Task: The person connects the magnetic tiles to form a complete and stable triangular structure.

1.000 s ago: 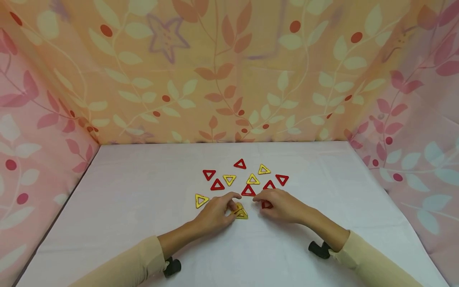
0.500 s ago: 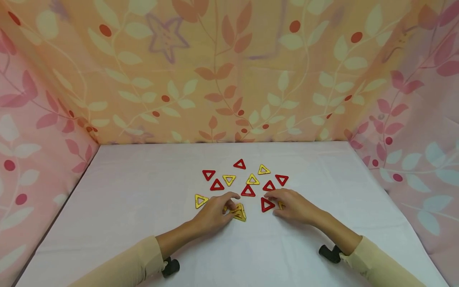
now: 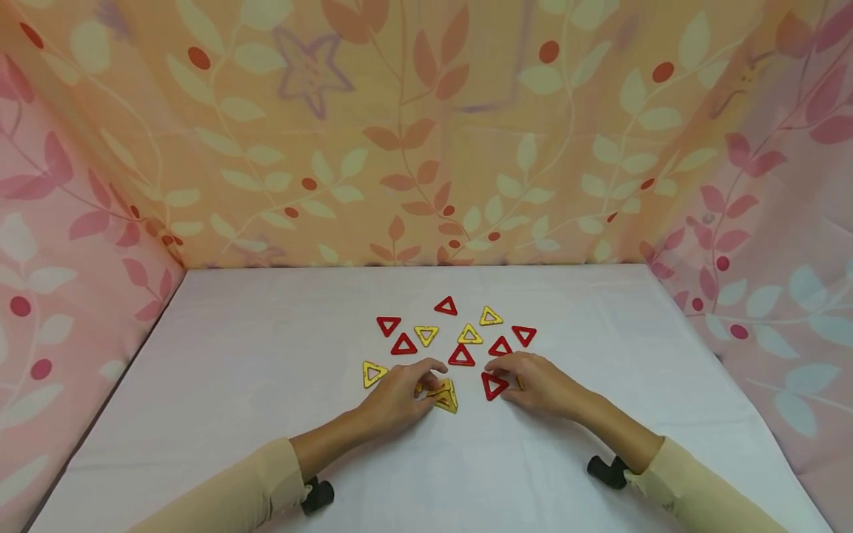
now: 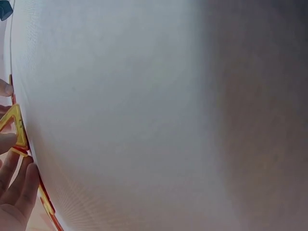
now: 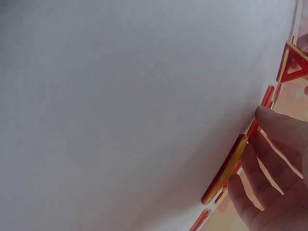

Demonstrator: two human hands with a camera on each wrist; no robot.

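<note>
Red triangle (image 3: 487, 387) slid slightly nearer you, your right grip (image 3: 541, 383) curled about it, so it's now in hand near the yellow triangles (image 3: 449, 398) your left grip (image 3: 398, 394) pinches

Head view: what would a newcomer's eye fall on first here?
Probably the glowing orange, leaf-patterned backdrop filling the upper half of the head view. Next, the red and yellow triangles scattered across the middle of the white tabletop. In front of them, the left hand holds tilted-up yellow pieces, and the right hand is at a red triangle.
</note>
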